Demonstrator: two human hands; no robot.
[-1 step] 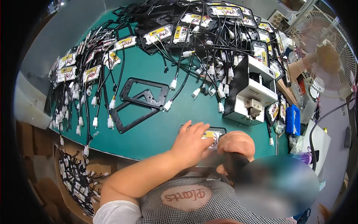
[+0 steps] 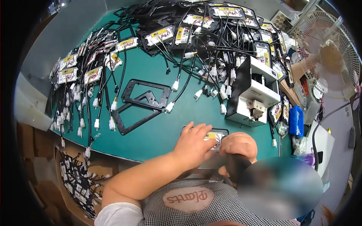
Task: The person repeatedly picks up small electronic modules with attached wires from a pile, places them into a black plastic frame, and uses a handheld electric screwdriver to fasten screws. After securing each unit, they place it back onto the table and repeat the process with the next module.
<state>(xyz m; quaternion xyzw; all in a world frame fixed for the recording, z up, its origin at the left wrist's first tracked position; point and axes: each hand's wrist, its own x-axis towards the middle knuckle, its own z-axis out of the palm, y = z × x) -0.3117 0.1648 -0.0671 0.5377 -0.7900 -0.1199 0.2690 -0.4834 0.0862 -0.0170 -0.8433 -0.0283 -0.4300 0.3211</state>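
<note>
Near the table's front edge lies a black frame [image 2: 225, 132] with a white and yellow labelled module [image 2: 213, 136] in it. My left hand [image 2: 193, 145] rests over its left part, fingers stretched out and somewhat apart, hiding much of it. At its right end, my right hand [image 2: 238, 145] is curled closed around a black handle-like thing [image 2: 240, 165]. What kind of thing that is cannot be made out, since the hand and a blurred patch cover most of it.
Two black frames [image 2: 147, 94] overlap on the green table [image 2: 151, 141]. Wired modules with white connectors pile up at left [image 2: 68, 75] and along the back [image 2: 226, 12]. A white and black machine [image 2: 258, 94] stands right, near a blue bin [image 2: 296, 120] and a fan [image 2: 332, 56].
</note>
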